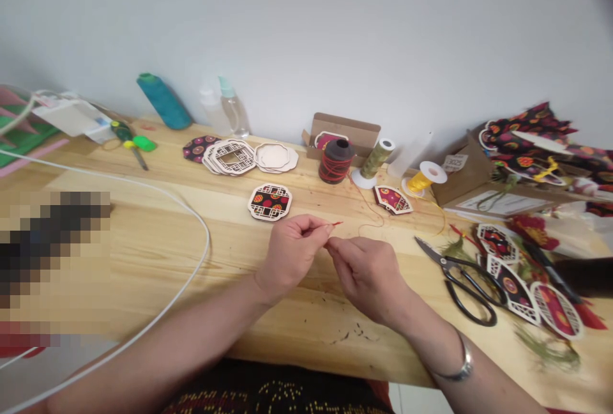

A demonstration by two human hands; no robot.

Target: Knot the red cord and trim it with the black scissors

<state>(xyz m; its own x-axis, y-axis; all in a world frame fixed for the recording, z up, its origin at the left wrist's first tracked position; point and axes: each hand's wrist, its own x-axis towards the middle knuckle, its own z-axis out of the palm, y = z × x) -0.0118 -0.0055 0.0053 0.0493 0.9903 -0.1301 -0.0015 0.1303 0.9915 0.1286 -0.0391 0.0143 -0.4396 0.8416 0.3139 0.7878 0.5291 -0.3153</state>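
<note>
My left hand (295, 249) pinches a short piece of red cord (338, 223), whose end sticks out past the fingertips. Close against it, my right hand (368, 273) is closed with thumb and finger together; what it grips is hidden. Just behind my left hand lies a fabric-backed lattice ornament (269, 202) with a pale wooden frame. A dark spool wound with red cord (335, 161) stands farther back. To the right of my right hand rest black-handled scissors (462, 283), with their blades apart.
Along the wall are a teal thread cone (164, 101), a spray bottle (232, 107), wooden frames (232, 157), an olive spool (376, 161) and a yellow spool (424, 179). A cardboard box (498, 190) of fabric pieces stands right. A white cable (207, 235) loops across the left. Another person is at left, blurred.
</note>
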